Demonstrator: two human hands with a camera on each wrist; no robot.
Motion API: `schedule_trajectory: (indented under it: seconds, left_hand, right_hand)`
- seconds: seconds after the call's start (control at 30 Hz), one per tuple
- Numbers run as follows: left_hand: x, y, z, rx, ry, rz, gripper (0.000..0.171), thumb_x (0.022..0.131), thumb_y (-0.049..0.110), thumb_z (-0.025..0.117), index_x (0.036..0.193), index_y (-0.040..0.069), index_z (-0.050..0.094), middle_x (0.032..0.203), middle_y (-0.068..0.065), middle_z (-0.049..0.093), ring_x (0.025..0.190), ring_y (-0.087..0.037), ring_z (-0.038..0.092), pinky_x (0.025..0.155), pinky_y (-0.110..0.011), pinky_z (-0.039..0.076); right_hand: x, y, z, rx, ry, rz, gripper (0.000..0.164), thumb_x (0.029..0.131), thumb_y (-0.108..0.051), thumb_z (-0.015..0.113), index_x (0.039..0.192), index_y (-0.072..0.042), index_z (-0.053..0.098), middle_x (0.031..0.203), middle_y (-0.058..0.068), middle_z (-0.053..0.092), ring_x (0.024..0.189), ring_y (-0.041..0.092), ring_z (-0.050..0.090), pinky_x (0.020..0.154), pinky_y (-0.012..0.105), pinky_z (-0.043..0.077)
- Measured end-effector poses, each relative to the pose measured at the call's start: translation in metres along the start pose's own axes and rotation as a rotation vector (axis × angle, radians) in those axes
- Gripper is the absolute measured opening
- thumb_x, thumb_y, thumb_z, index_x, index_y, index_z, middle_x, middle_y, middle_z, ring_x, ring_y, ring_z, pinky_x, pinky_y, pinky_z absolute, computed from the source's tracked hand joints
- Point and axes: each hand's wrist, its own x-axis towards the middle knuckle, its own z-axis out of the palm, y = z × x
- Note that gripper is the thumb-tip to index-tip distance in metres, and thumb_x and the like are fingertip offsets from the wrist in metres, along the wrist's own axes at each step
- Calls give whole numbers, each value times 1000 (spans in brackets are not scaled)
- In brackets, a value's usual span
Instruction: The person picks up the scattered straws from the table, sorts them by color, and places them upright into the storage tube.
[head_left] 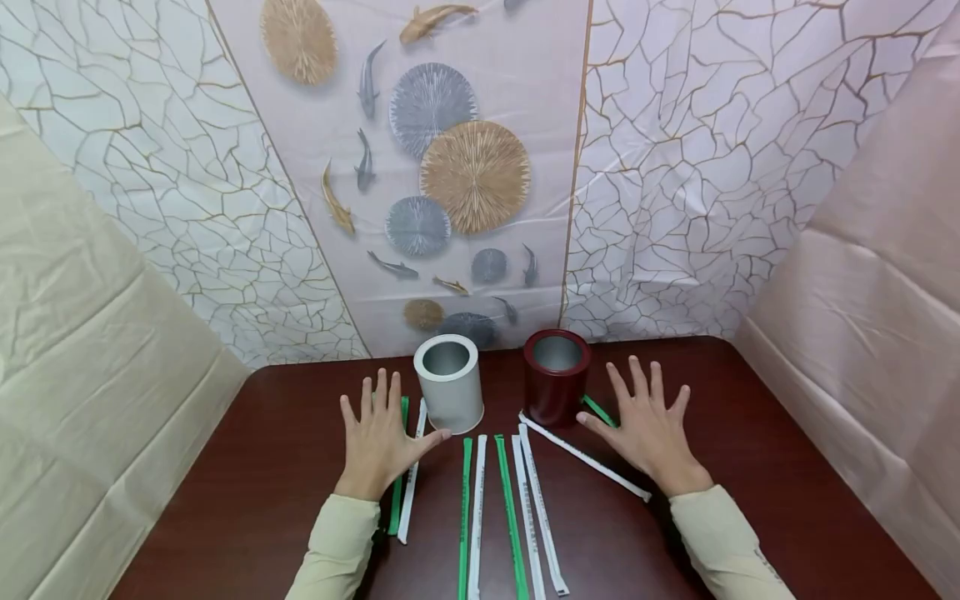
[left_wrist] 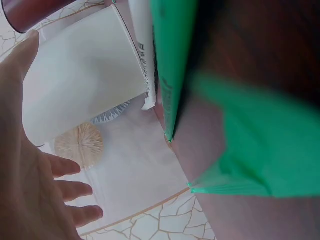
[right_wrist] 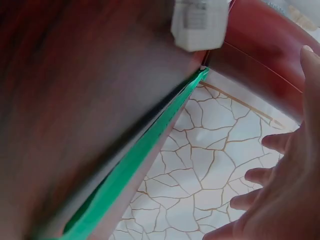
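Note:
My left hand (head_left: 382, 446), fingers spread and straight, hovers over a green wrapped straw (head_left: 395, 504) and a white wrapped straw (head_left: 409, 500). Its thumb points toward the base of a white open-topped can (head_left: 453, 406); whether they touch, I cannot tell. On the other side, my right hand (head_left: 651, 432) is also spread, holding nothing, beside a dark red can (head_left: 553, 396). Partly under it lie a slanted white straw (head_left: 585, 457) and a green straw (head_left: 599, 411). The right wrist view shows that green straw (right_wrist: 130, 167) running toward the red can (right_wrist: 265, 60).
Between the hands, several more wrapped straws lie lengthwise on the dark red-brown table (head_left: 247, 500), among them a green one (head_left: 464, 517) and a white one (head_left: 529, 517). A patterned cloth (head_left: 487, 275) hangs behind the table, with beige cloth (head_left: 862, 350) at both sides.

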Motion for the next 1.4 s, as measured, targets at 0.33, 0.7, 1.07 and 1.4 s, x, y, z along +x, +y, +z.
schedule_trajectory:
  seconds: [0.33, 0.7, 1.07, 1.4]
  left_hand:
    - [1, 0, -2, 29, -25, 16, 130, 78, 91, 61, 165, 1, 29, 172, -22, 24, 159, -45, 20, 123, -73, 11]
    - [2, 3, 3, 15, -87, 6, 126, 80, 90, 59, 164, 1, 32, 170, -24, 28, 158, -45, 24, 123, -73, 12]
    - [2, 3, 2, -5, -40, 21, 108, 88, 80, 62, 158, -1, 44, 162, -25, 42, 151, -46, 37, 121, -72, 21]
    - [-18, 18, -25, -145, 64, 55, 54, 97, 50, 74, 130, 6, 73, 130, -17, 71, 96, -35, 74, 74, -50, 61]
  right_hand:
    - [12, -13, -22, 215, 54, -31, 90, 96, -63, 67, 161, -6, 41, 168, 27, 25, 157, 52, 12, 116, 81, 11]
    - [53, -38, -38, 411, -101, -144, 87, 98, -59, 68, 166, -17, 34, 172, 14, 24, 155, 41, 28, 114, 69, 36]
    - [77, -43, -19, 357, -192, -165, 95, 96, -69, 64, 169, -20, 28, 175, 8, 21, 158, 40, 26, 115, 71, 35]
    - [75, -45, -11, 395, -143, -106, 94, 94, -66, 68, 167, -20, 32, 172, 7, 27, 150, 43, 38, 112, 69, 39]
